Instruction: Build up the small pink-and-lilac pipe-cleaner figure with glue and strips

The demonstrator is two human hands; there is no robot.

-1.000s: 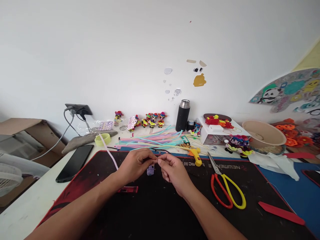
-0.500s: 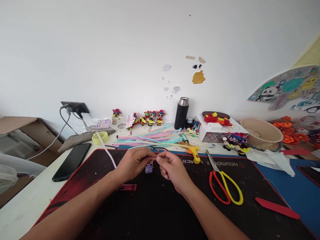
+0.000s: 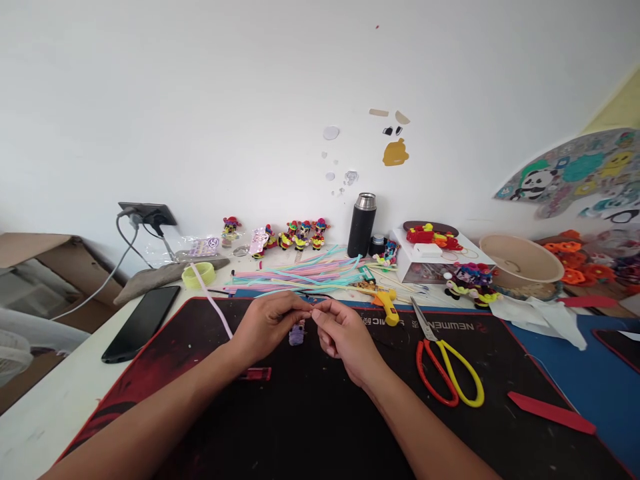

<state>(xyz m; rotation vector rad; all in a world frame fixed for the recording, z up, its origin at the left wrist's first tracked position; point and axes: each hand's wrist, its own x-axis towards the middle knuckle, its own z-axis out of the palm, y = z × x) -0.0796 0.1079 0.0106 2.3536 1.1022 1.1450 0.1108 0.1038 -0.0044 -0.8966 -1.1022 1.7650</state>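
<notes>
My left hand (image 3: 270, 325) and my right hand (image 3: 345, 333) meet fingertip to fingertip above the mat, both closed in a pinch. A long lilac pipe cleaner (image 3: 213, 303) runs from behind my left hand up to the left; its other end is hidden by the fingers. What my right fingertips pinch is too small to make out. Just below the fingertips shows a small fuzzy purple piece (image 3: 297, 335), partly covered by my left hand. A red translucent tool (image 3: 257, 374) lies on the mat beside my left forearm.
Scissors (image 3: 443, 363) with red and yellow handles and a red strip (image 3: 550, 412) lie right on the dark mat (image 3: 310, 427). Behind are pastel pipe cleaners (image 3: 300, 275), a yellow glue gun (image 3: 387, 307), a black flask (image 3: 362, 227) and several small figures (image 3: 304, 237). A phone (image 3: 140, 323) lies left.
The whole view has shifted very slightly. Both hands keep the same pinch, fingertips together, with no clear change in what they hold.
</notes>
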